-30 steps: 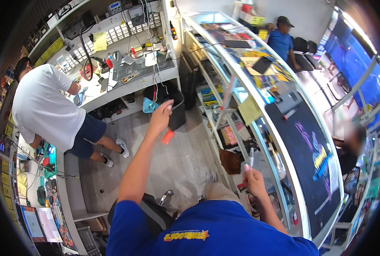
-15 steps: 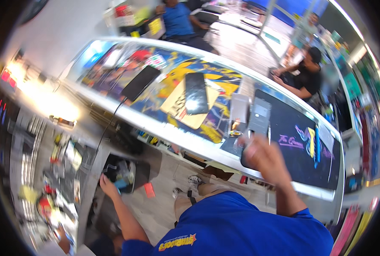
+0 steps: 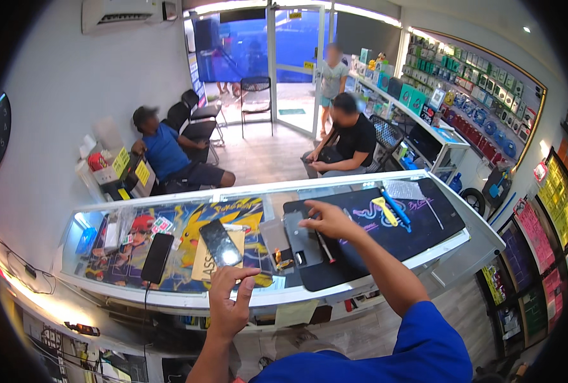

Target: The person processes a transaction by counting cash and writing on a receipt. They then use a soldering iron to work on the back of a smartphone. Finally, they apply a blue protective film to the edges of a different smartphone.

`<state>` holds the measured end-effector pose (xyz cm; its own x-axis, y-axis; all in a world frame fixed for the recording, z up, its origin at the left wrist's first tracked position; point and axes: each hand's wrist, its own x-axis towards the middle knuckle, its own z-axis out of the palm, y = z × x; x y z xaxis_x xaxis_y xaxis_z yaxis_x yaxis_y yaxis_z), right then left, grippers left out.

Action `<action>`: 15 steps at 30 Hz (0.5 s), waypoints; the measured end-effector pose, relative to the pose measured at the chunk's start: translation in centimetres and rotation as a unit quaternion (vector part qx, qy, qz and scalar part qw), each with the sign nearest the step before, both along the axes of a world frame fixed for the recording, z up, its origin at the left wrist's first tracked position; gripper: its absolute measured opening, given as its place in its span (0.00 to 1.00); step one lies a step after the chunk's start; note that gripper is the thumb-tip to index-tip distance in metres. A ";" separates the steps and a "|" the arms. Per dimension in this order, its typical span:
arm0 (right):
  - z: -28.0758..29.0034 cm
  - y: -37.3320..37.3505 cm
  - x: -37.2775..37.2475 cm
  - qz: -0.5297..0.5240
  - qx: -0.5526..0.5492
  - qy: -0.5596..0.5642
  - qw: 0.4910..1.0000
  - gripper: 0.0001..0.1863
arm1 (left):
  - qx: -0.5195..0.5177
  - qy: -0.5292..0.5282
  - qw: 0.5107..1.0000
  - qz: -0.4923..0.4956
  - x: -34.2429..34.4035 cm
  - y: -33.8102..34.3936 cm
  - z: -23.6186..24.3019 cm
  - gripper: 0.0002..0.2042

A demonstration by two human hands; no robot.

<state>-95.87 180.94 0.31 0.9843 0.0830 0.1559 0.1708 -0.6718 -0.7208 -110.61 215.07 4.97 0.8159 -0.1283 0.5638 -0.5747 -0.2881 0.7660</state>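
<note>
My left hand [image 3: 231,293] is raised at the counter's near edge with fingers apart and nothing in them, just below a dark phone [image 3: 222,244] on a tan card [image 3: 204,271]. My right hand [image 3: 325,218] reaches over a black mat [image 3: 424,220], fingers apart above a grey phone part [image 3: 300,242]. A slim red-tipped tool [image 3: 326,249] lies just under it. A clear tray [image 3: 274,233] with small bits is left of the mat. Yellow and blue pry tools [image 3: 385,212] lie farther right. Another dark phone [image 3: 157,257], with a cable, rests on the left.
Across the glass counter [image 3: 367,293] sit a person in blue [image 3: 162,147] and a person in black [image 3: 354,147]. Another person [image 3: 331,83] stands by the glass door. Chairs [image 3: 255,96] line the entrance, accessory shelves [image 3: 462,83] the right wall, coloured panels [image 3: 532,230] the right side.
My view has swung from the workbench to face across the counter. My right hand has moved forward onto the mat and let go of the slim tool. My left hand has risen toward the counter.
</note>
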 end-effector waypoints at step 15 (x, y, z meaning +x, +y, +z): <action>0.5 1.6 3.7 0.110 -0.042 0.113 0.987 0.40 | 0.148 0.026 0.972 0.182 2.4 -8.5 -7.2 0.11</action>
<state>-92.17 182.58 0.81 0.9495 0.3026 -0.0825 0.1606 -0.6951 -0.7007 -108.24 206.53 -2.21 0.8638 0.0233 0.5033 -0.3569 -0.6768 0.6439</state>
